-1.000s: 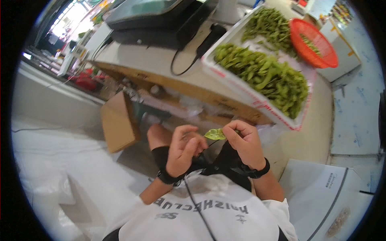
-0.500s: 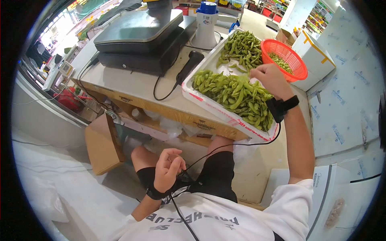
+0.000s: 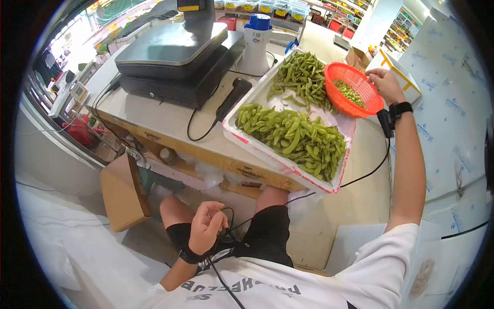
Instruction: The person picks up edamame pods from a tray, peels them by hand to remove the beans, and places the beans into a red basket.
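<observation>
My right hand (image 3: pixel 387 86) is at the right rim of an orange-red plastic basket (image 3: pixel 337 99), its bent fingers closed over the edge. Shelled green beans (image 3: pixel 350 93) lie in that basket. Just left of it, a white foam tray (image 3: pixel 260 140) holds two heaps of green soybean pods, a nearer heap (image 3: pixel 293 136) and a farther heap (image 3: pixel 301 77). Low over my lap, my left hand (image 3: pixel 205 226) has its fingers curled; whether anything small is inside is hidden. Both wrists wear black bands, and a black cable runs from the right one.
A black weighing scale (image 3: pixel 167 72) stands on the counter (image 3: pixel 170 116), with a handheld scanner (image 3: pixel 234 98) and a white-and-blue megaphone (image 3: pixel 256 46) beside it. Behind the basket is a white foam box (image 3: pixel 399 69). An open cardboard box (image 3: pixel 121 193) sits low at left.
My right hand has moved from above the pods in the tray to the basket's right rim. My left hand stays curled over my lap. The view has shifted slightly.
</observation>
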